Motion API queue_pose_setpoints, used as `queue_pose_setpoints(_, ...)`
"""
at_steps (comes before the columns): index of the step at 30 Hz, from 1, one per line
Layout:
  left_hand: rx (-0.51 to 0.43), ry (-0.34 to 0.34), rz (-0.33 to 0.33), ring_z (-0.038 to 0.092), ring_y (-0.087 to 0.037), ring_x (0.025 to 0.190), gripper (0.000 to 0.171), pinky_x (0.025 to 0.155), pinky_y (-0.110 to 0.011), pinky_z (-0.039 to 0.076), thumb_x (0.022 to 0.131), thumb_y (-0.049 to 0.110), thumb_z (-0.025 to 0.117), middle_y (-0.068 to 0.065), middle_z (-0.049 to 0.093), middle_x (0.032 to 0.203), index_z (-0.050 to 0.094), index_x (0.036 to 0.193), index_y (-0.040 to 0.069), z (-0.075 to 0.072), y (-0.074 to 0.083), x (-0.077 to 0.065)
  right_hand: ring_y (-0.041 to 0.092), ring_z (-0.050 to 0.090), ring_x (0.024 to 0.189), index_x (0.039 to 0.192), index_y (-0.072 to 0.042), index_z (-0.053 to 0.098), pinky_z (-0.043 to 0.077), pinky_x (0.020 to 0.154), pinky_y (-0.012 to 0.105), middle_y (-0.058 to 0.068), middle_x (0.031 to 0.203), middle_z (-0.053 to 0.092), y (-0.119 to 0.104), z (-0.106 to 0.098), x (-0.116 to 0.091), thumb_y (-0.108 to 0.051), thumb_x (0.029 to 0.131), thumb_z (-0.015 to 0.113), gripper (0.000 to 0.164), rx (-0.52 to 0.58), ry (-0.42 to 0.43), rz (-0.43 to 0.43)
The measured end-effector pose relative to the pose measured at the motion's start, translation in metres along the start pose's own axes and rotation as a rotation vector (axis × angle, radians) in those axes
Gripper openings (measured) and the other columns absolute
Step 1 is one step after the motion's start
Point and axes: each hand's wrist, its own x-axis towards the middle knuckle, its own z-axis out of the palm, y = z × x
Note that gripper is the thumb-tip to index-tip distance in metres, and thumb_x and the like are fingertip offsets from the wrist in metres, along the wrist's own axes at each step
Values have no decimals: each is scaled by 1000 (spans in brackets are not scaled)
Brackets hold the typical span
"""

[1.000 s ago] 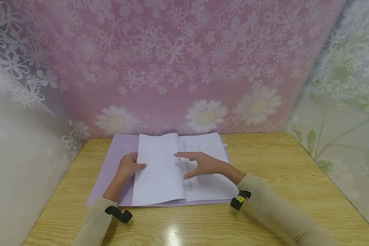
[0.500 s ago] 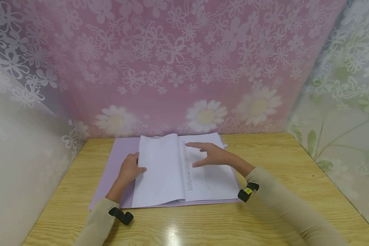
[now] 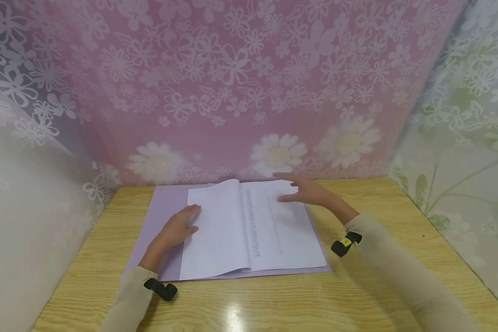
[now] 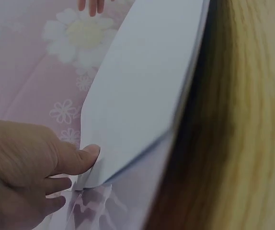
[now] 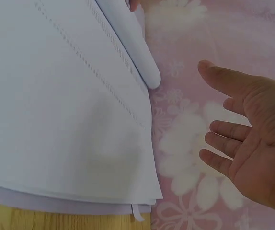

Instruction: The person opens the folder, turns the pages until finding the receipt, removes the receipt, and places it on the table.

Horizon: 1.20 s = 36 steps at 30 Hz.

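Observation:
A lilac folder point(image 3: 165, 203) lies spread on the table with white paper sheets in it. The turned-over left sheet point(image 3: 213, 230) is blank and bulges toward the fold. Columns of small print run down the right sheet point(image 3: 296, 235). My left hand point(image 3: 177, 228) rests at the left sheet's outer edge, fingers reaching over the paper; in the left wrist view its thumb point(image 4: 87, 155) lies on the sheet's edge. My right hand point(image 3: 309, 190) is held above the far right corner of the right sheet, its fingers spread and holding nothing; the right wrist view shows its palm point(image 5: 262, 143).
The wood-grain table point(image 3: 365, 207) extends around the folder. A pink flowered curtain point(image 3: 216, 138) stands along the table's back edge, with pale flowered panels at both sides. A small strip point(image 5: 136, 211) sticks out at the folder's edge. Black cameras sit on both wrists.
My right hand has moved from near the fold, rightward and away to the far right corner. My left hand has loosened from the sheet's edge, and its fingers now extend over the paper.

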Motion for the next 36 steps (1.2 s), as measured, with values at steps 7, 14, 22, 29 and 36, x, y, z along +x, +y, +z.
queue_pose_setpoints(7, 12, -42, 13, 35, -45, 148, 55, 119, -59, 32, 97, 5, 66, -23, 41, 158, 49, 149, -1, 0, 1, -2, 54, 43, 141, 158, -10, 37, 41, 111, 66, 17, 165, 33, 37, -14, 4, -29, 91, 78, 81, 23, 96, 38)
queue_pose_setpoints(14, -8, -106, -23, 30, -44, 151, 58, 121, -59, 28, 101, 12, 61, -21, 35, 162, 41, 153, -2, -2, 0, -4, 50, 39, 145, 157, -1, 35, 34, 117, 64, 21, 164, 34, 58, -15, 8, -22, 92, 78, 81, 47, 109, 44)
queue_pose_setpoints(22, -38, -140, -43, 23, -43, 154, 79, 122, -60, 25, 95, 36, 72, -22, 30, 164, 38, 156, 0, -5, 0, -3, 47, 35, 148, 154, 3, 40, 32, 118, 64, 26, 163, 32, 77, -9, 19, -21, 91, 78, 78, -7, 122, 56)
queue_pose_setpoints(29, -25, -147, -36, 23, -43, 154, 84, 122, -60, 26, 92, 39, 75, -22, 30, 164, 37, 155, -2, -6, 2, -4, 47, 33, 149, 147, 2, 51, 27, 120, 66, 26, 160, 37, 89, -2, 29, -20, 89, 79, 68, -39, 126, 64)
queue_pose_setpoints(36, -21, -152, -35, 23, -43, 154, 84, 122, -60, 26, 93, 39, 75, -21, 30, 165, 38, 155, -1, -7, 1, -4, 45, 26, 153, 150, 0, 48, 20, 123, 64, 24, 160, 40, 97, 4, 32, -20, 88, 81, 73, -28, 136, 93)
